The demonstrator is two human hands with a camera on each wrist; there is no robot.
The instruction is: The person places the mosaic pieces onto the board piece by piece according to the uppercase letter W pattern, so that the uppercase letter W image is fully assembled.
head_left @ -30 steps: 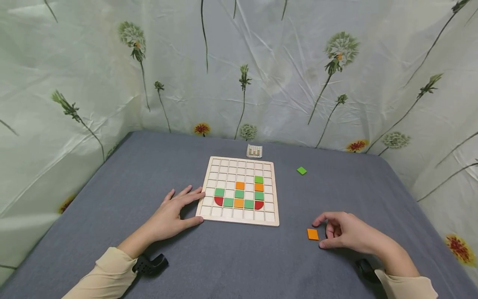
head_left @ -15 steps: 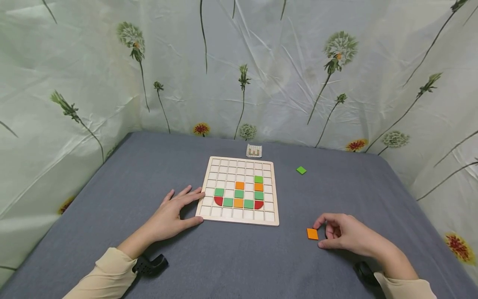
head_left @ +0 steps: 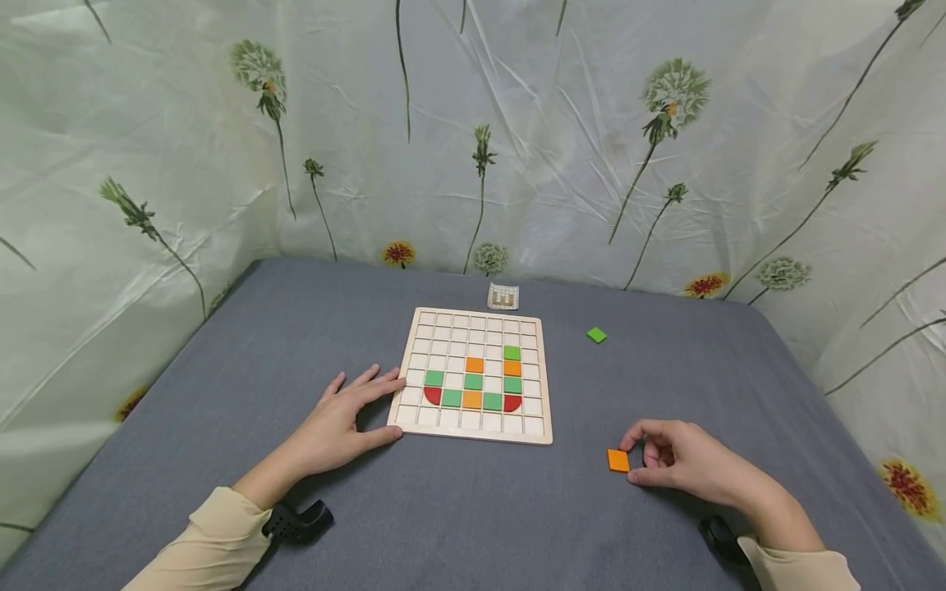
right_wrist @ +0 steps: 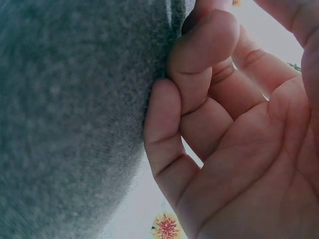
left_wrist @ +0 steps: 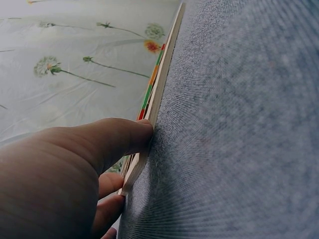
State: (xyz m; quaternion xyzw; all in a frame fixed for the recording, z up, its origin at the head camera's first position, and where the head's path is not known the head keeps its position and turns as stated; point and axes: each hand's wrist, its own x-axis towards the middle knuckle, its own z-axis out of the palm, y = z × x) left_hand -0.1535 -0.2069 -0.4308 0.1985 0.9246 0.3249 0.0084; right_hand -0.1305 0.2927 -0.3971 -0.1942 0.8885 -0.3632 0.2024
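Observation:
My left hand [head_left: 340,428] lies spread at the near left corner of a wooden grid board [head_left: 443,332]. Its thumb rests on the front edge and the fingertips touch the left edge; the left wrist view shows the thumb [left_wrist: 124,135] on the rim. Green, orange and red tiles fill some of the board's squares. To the right of the board, my right hand [head_left: 691,460] pinches the right-hand corners of a square orange tile [head_left: 618,460] between thumb and index finger, the other fingers curled in. In the right wrist view the curled fingers [right_wrist: 204,45] show, but no tile.
A green tile [head_left: 596,335] lies by itself right of the board. Behind the board is a small pattern card [head_left: 503,296]. Grey cloth [head_left: 473,517] covers the table, with a flowered curtain [head_left: 562,148] along its back and sides.
My right thumb and index finger have closed in from the right onto the orange tile's corners. The left hand and the board have stayed as they were.

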